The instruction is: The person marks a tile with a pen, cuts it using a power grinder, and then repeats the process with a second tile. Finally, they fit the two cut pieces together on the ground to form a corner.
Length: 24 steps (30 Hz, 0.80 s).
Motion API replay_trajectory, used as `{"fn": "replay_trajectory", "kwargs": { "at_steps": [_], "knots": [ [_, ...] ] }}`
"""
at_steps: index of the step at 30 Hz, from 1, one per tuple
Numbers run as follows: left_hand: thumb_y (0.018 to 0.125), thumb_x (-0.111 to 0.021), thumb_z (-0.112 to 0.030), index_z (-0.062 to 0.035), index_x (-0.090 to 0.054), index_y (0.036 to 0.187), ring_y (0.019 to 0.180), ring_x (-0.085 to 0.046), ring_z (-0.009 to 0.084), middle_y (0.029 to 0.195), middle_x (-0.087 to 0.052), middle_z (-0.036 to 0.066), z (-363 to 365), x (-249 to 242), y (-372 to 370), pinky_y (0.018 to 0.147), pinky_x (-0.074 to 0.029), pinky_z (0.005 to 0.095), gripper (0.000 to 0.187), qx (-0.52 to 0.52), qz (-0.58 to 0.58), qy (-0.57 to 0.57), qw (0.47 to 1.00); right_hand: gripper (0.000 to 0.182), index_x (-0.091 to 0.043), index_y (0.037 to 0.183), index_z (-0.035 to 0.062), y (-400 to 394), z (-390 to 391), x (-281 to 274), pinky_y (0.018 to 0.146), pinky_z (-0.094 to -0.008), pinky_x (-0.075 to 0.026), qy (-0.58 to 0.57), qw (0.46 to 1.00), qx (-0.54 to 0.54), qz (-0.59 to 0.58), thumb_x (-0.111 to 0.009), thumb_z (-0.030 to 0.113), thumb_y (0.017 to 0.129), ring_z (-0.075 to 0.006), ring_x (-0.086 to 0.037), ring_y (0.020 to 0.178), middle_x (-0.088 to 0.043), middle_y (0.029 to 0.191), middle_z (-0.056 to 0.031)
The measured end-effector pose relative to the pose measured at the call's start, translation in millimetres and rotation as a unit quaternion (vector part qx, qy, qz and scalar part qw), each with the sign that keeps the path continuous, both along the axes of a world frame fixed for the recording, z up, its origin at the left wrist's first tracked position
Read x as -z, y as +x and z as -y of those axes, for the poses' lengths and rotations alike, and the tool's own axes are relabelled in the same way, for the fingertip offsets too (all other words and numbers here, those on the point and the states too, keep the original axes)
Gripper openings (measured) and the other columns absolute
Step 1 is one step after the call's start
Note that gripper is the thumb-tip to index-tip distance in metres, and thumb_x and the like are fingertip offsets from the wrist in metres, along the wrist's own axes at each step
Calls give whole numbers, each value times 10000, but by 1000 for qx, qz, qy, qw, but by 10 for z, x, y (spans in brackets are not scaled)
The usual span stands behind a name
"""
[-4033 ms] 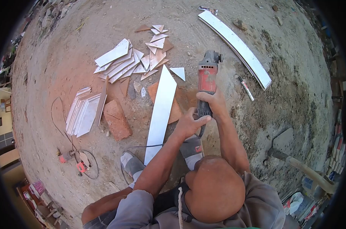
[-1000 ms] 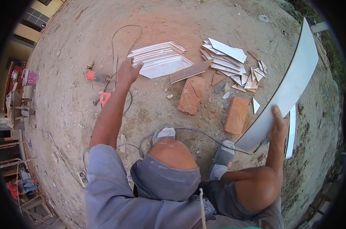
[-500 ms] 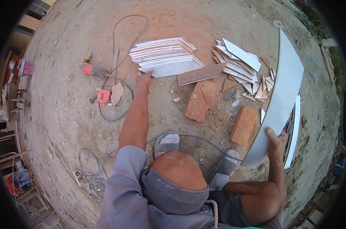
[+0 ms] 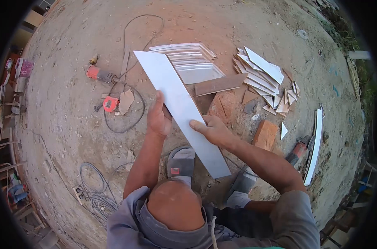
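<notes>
A long white tile strip [image 4: 182, 112] with slanted ends is held up in front of the body, tilted from upper left to lower right. My left hand [image 4: 159, 116] grips its left edge, the thumb on the white face and the fingers behind. My right hand [image 4: 211, 129] pinches the opposite edge, thumb on top. Behind the strip's upper part lies a row of cut white tiles [image 4: 196, 74], partly covered by it. A brown tile piece [image 4: 219, 84] rests by that row, near a brick [image 4: 223, 108].
Cut tiles [image 4: 261, 70] and triangular scraps [image 4: 288, 99] lie at upper right. A second brick [image 4: 265, 135], a power tool [image 4: 297, 151] and a white strip [image 4: 314, 145] are at right. Another power tool [image 4: 100, 74], a red tape measure [image 4: 110, 103] and coiled cable [image 4: 95, 193] are at left.
The long white strip has moved from the right side to the centre. My left hand has left the tile row and now holds the strip too. The power tool at right has come into view.
</notes>
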<state>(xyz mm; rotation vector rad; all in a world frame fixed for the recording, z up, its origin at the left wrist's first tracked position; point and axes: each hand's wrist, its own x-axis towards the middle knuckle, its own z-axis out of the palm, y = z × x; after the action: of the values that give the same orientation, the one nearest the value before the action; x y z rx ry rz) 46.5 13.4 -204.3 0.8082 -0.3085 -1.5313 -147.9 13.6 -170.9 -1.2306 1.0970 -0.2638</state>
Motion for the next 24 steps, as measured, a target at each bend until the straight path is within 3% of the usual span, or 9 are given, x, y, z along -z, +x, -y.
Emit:
{"fn": "replay_trajectory", "kwargs": {
  "at_steps": [2, 4, 6, 8, 10, 13, 16, 21, 24],
  "knots": [
    [1009, -508, -443, 42, -494, 1290, 1040, -628, 223, 1170, -625, 121, 17, 5, 240, 915, -508, 375, 561, -82, 123, 54, 988, 519, -693, 1083, -36, 227, 102, 186, 746, -358, -513, -12, 999, -29, 30, -598, 451, 929, -205, -668, 813, -712, 884, -149],
    [1009, -525, -410, 49, -505, 1276, 1021, -634, 224, 1154, -627, 121, -19, -6, 397, 894, -517, 376, 532, -125, 129, 79, 981, 500, -698, 1053, -36, 424, 268, 290, 754, -361, -511, -22, 996, -52, 65, -586, 438, 938, -228, -665, 806, -711, 870, -156],
    [1008, -542, -378, 56, -516, 1262, 1002, -639, 224, 1138, -628, 121, -7, 12, 557, 873, -526, 377, 503, -161, 129, 98, 974, 453, -680, 1048, -26, 441, 570, 365, 786, -397, -516, -166, 982, -82, -32, -574, 401, 945, -315, -668, 828, -701, 926, -181],
    [1015, -528, -362, -23, -540, 1240, 954, -645, 217, 1068, -646, 77, -13, 37, 741, 836, -547, 383, 407, -212, 94, 99, 968, 406, -641, 1096, -16, 439, 923, 480, 830, -419, -510, -366, 908, -84, -185, -589, 351, 931, -338, -637, 999, -638, 1119, -170],
    [1010, -545, -352, 16, -535, 1244, 940, -647, 218, 1087, -637, 95, 3, -101, 818, 826, -547, 372, 437, -219, 106, 90, 966, 408, -581, 1216, 13, 455, 1174, 654, 959, -461, -460, -493, 822, -45, -281, -595, 286, 913, -367, -540, 1185, -553, 1274, -182],
    [1009, -552, -329, 19, -534, 1254, 942, -647, 213, 1103, -632, 95, 37, -354, 815, 815, -550, 367, 426, -228, 160, 78, 957, 387, -569, 1212, 27, 466, 1418, 943, 1053, -475, -379, -571, 754, -78, -315, -626, 201, 871, -343, -476, 1251, -518, 1294, -183],
    [1013, -543, -304, -9, -531, 1272, 969, -643, 205, 1115, -634, 80, -1, -386, 881, 833, -548, 364, 393, -217, 221, 52, 949, 392, -558, 1212, 48, 464, 1466, 1064, 1058, -473, -359, -568, 732, -128, -354, -616, 138, 835, -338, -494, 1222, -536, 1251, -178],
    [1014, -544, -283, 14, -517, 1293, 996, -635, 192, 1151, -626, 87, 11, -375, 858, 881, -527, 337, 408, -216, 312, 23, 925, 393, -543, 1192, 53, 549, 1485, 1001, 1017, -465, -372, -520, 762, -135, -362, -639, 147, 823, -330, -488, 1208, -523, 1202, -169],
    [1015, -548, -301, 1, -582, 1191, 903, -636, 141, 1042, -643, 76, 13, -429, 804, 749, -536, 286, 352, -218, 287, 31, 932, 335, -548, 1136, 62, 583, 1488, 1064, 974, -462, -395, -516, 770, -123, -355, -635, 122, 819, -327, -533, 1146, -562, 1128, -165]
  ]
}}
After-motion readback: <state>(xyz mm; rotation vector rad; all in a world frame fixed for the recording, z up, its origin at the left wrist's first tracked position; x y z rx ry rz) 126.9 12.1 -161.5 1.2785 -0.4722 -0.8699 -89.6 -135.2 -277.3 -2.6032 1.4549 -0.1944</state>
